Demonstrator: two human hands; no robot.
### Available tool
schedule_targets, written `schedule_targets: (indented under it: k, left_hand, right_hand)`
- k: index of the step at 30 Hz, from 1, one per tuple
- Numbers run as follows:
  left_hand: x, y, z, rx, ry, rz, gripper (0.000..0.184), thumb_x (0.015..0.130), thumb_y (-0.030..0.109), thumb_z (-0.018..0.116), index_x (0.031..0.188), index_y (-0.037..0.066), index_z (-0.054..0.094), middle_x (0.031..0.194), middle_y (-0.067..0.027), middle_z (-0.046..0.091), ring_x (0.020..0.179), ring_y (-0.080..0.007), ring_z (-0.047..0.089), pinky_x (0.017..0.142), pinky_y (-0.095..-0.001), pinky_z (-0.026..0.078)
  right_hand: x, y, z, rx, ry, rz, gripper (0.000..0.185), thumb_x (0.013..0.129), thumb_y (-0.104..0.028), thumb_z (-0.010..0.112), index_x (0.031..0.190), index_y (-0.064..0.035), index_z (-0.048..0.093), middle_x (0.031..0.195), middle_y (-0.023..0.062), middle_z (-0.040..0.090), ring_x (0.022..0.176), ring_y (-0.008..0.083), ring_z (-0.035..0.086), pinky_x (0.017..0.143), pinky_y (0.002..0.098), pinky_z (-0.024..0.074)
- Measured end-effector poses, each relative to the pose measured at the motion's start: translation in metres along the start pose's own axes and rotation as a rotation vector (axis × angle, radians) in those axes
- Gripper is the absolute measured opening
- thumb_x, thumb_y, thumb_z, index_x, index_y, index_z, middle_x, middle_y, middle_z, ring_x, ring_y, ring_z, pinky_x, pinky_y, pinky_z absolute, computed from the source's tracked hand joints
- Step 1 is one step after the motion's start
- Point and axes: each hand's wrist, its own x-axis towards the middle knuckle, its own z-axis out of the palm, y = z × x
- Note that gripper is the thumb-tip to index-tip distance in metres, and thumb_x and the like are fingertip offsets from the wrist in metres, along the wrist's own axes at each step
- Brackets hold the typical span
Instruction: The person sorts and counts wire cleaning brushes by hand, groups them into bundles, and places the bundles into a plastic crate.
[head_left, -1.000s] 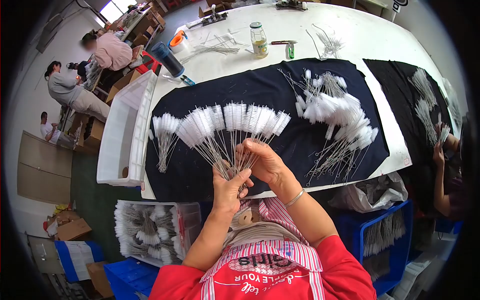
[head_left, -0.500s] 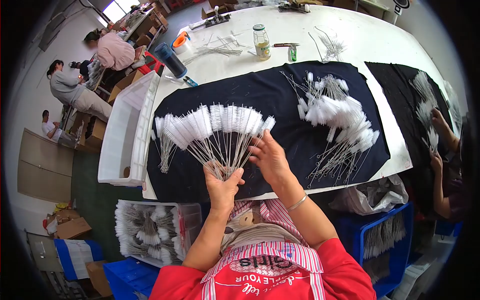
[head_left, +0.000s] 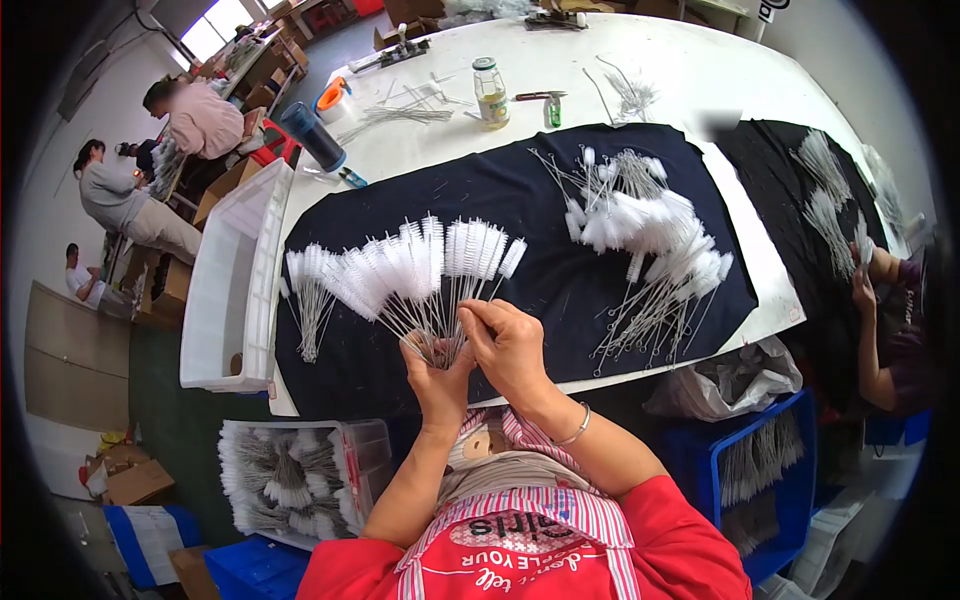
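Observation:
A fan of white bristle brushes (head_left: 405, 265) spreads over the dark cloth (head_left: 480, 190), its wire stems gathered in my left hand (head_left: 438, 375), which is closed round them. My right hand (head_left: 507, 345) is beside it, fingers pinched at the stems on the fan's right side. A small bunch of brushes (head_left: 312, 290) lies on the cloth just left of the fan. To the right is a large loose pile of brushes (head_left: 655, 225), with looped wire ends toward the front edge.
An empty-looking white crate (head_left: 232, 290) stands left of the table. Behind the cloth are a glass jar (head_left: 490, 95), a dark bottle (head_left: 313, 137), tape (head_left: 333, 100) and pliers (head_left: 540, 96). Brush-filled bins (head_left: 290, 480) stand below. A co-worker's hands (head_left: 868, 270) hold brushes at right.
My right hand opened and reached up to the fan's right edge, then came back down to the stems with its fingers pinched. The camera view has shifted slightly.

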Motion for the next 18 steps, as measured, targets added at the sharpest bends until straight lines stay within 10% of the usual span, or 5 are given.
schedule_targets:
  k: [9, 14, 18]
  left_hand:
    - [-0.002, -0.001, 0.006, 0.018, -0.060, -0.070, 0.044, 0.069, 0.005, 0.075, 0.098, 0.003, 0.041, 0.082, -0.0024, 0.051, 0.071, -0.0088, 0.051, 0.062, -0.0232, 0.047]
    - [0.002, -0.012, 0.003, 0.312, -0.028, 0.209, 0.053, 0.071, 0.031, 0.074, 0.107, 0.003, 0.046, 0.092, -0.0092, 0.060, 0.079, -0.0178, 0.059, 0.068, -0.0321, 0.049]
    - [0.004, -0.019, 0.007, 0.279, -0.105, 0.193, 0.044, 0.079, 0.011, 0.067, 0.110, 0.000, 0.039, 0.089, -0.0074, 0.054, 0.079, -0.0152, 0.053, 0.069, -0.0274, 0.044]
  right_hand:
    - [0.001, 0.001, -0.008, 0.043, 0.101, 0.065, 0.006, 0.076, -0.008, 0.064, 0.080, -0.0032, 0.064, 0.066, 0.0095, 0.059, 0.055, 0.0235, 0.058, 0.051, 0.0323, 0.0461]
    - [-0.001, 0.012, -0.005, -0.054, 0.129, 0.039, 0.011, 0.076, -0.016, 0.064, 0.077, -0.0045, 0.066, 0.071, 0.0130, 0.062, 0.062, 0.0267, 0.062, 0.056, 0.0345, 0.0491]
    - [0.000, 0.018, 0.000, -0.140, 0.097, 0.200, 0.016, 0.077, -0.022, 0.060, 0.077, -0.0063, 0.064, 0.072, 0.0118, 0.062, 0.067, 0.0288, 0.061, 0.059, 0.0383, 0.0486]
